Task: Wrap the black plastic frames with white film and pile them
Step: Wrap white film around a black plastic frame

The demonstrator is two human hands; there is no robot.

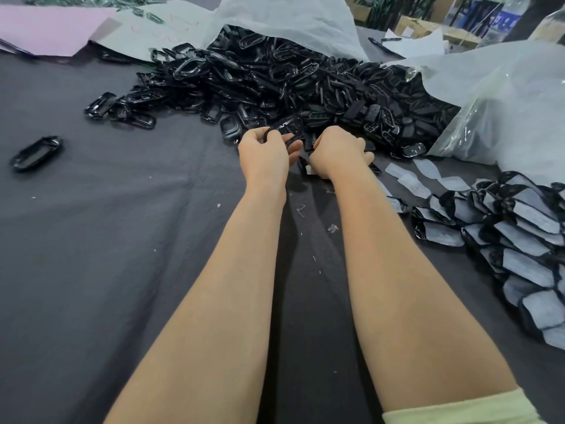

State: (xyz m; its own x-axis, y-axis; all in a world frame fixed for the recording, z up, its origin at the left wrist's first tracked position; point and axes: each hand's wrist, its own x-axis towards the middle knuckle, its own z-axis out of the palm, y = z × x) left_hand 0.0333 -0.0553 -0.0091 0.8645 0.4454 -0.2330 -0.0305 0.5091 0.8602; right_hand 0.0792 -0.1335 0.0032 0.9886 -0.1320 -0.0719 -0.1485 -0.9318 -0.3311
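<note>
Black oval plastic frame [287, 127] is held up just above the near edge of the heap of loose black plastic frames [275, 78], mid-bench. Its long axis runs lower-left to upper-right, with the open face tilted up toward the camera. The far end overlaps the heap behind, so its outline is hard to separate there.

Left hand [266, 151]: fingers curled round the near rim of the frame, thumb on top, clamped on it. Right hand [336, 149]: just beside the left, almost touching it, back of the hand to the camera, fingers curled under. Something small and black shows at its fingertips and a white scrap under the wrist, but whether it grips either cannot be told; the palm side is hidden.

Pile of frames wrapped in white film [519, 240] lies on the right of the bench, cut off by the right edge. Flat white film pieces [428, 175] lie between that pile and the right hand.

A single black oval frame [36, 153] sits well apart at the left, its long axis also lower-left to upper-right. Dark grey cloth [91, 240] covers the bench. Clear plastic bag [504, 102] spills frames at the right, and a second bag [284, 19] lies behind the heap. Pink sheet [46, 26] at far left, partly cut off. Pale yellow sleeve [458, 408] at the bottom edge. The background is blurred.
</note>
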